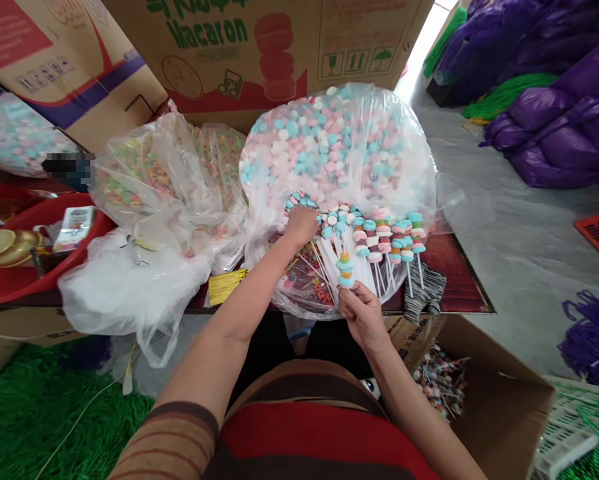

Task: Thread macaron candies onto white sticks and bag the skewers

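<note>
- Head view, right hand: thumb and fingers closed in a pinch at the lower end of a candy skewer, which is held upright at the near edge of the table, blue pieces alternating with orange-yellow ones.
- Left hand: lowered among loose macaron-shaped marshmallows, far and left of the skewer; fingertips hidden, so how far it is open and whether it grips a piece cannot be told.
- White sticks: fanned out between the two hands.
- Threaded skewers: a row just right of the right hand, pink, blue and white.
- Grey knit glove: at the near right, by the stick ends.
- Yellow twist ties: a flat bundle left of the sticks.
- Clear marshmallow bag: large and full, beyond both hands.
- Clear gummy bag: to its left.
- Red basin: far left, containing a gold lidded jar.
- Macaron carton: standing at the far side.
- Open cardboard box: near right, below table level.
</note>
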### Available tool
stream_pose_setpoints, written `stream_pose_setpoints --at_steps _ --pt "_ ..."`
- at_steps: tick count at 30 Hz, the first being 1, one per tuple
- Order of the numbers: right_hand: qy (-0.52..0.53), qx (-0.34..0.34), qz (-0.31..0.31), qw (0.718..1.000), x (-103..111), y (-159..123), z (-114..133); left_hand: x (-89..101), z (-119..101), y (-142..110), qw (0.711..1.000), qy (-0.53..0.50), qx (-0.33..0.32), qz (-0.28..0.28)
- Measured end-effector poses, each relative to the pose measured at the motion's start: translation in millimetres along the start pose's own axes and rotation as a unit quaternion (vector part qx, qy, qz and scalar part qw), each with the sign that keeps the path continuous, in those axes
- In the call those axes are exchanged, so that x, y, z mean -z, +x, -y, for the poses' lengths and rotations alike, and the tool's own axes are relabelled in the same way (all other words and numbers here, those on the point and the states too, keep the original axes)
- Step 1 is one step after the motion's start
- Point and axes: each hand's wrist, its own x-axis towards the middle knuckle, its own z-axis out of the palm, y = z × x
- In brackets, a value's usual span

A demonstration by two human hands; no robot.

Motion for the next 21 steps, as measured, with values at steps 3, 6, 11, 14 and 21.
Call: stream_pose_setpoints --at_steps 3,6,11,14,21 --pt "-0.021 -0.011 -0.035 0.999 -2.8 1.0 9.5 12.8 5.9 -18.1 0.995 -0.066 0.03 -0.069" --pt "-0.052 0.011 -0.084 0.995 -9.4 5.1 23.3 19.3 7.2 -59.2 0.971 -0.174 0.019 -0.165" --pt "-0.11 0.006 -0.057 0.992 -28.0 14.4 33.8 5.4 -11.3 -137.5 0.909 -0.347 -0.04 -0.226" --pt "-0.124 0.001 -0.023 0.992 -34.8 14.5 29.4 -7.6 -23.6 -162.2 0.867 -0.457 -0.001 -0.198" --pt "-0.085 -0.021 0.014 0.996 -35.8 2.8 26.6 -18.9 -34.5 -169.8 0.561 -0.819 0.109 -0.047"
